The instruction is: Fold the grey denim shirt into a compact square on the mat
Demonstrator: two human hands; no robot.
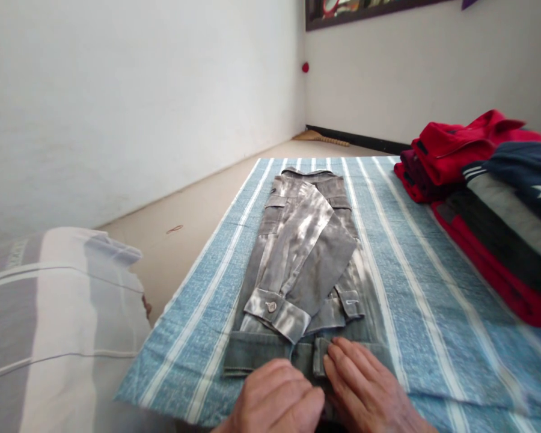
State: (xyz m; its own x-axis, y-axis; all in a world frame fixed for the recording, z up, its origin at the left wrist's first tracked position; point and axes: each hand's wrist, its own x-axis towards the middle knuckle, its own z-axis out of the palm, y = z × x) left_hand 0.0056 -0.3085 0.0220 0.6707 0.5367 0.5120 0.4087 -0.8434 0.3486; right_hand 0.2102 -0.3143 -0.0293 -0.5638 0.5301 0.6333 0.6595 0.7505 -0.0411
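A grey mottled denim jacket (297, 240) lies lengthwise, with its collar at the far end and its sides turned in. Its sleeves are folded down over the body, and their buttoned cuffs rest just above the waistband. My left hand (275, 400) is closed at the near edge of the waistband, fingers curled over, with the fingertips hidden beneath. Beside it, my right hand (365, 385) lies with fingers stretched out flat on the right part of the waistband.
The jacket rests on a blue and white striped cloth (198, 337). To the right are stacked folded clothes (491, 210), red, dark and grey. A striped fabric-covered bundle (67, 325) stands at left. A broom (324, 138) lies on the floor near the corner.
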